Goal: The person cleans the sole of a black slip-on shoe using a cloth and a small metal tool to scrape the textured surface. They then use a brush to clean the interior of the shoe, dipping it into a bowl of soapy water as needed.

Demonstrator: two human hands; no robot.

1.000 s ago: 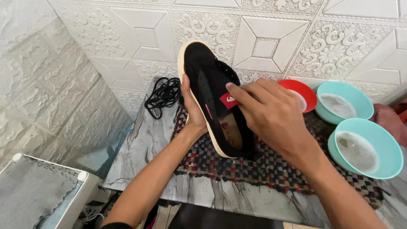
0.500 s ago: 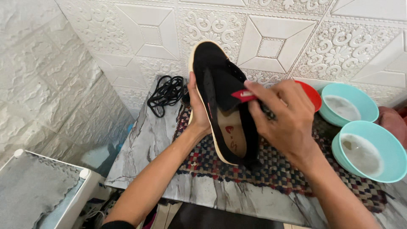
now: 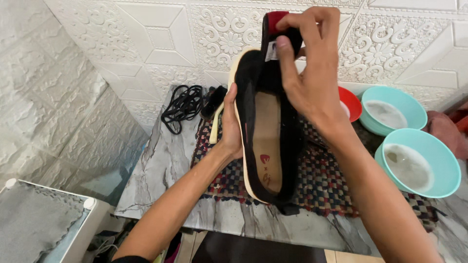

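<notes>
— What lies around the black shoe (image 3: 265,141)?
— Under it a checkered mat (image 3: 331,187) on the marble table (image 3: 161,170); black laces (image 3: 183,104) to its left, a red bowl (image 3: 352,103) and two teal bowls (image 3: 419,163) to its right.
— And the grip?
— The left hand (image 3: 230,124) clasps the sole edge; the right hand (image 3: 307,73) pinches the shoe's tongue (image 3: 279,34), lifted up above the mat.

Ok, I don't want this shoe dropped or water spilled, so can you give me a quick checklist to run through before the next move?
1. Left hand gripping the black shoe by its side: ok.
2. Right hand pinching the shoe's tongue, lifted upward: ok.
3. Shoe's heel end over the woven mat: ok.
4. Two teal bowls of water and the red bowl upright, apart from the shoe: ok.
5. Black laces lying on the marble table, out of the shoe: ok.
6. Insole loose or fixed: cannot tell.
</notes>
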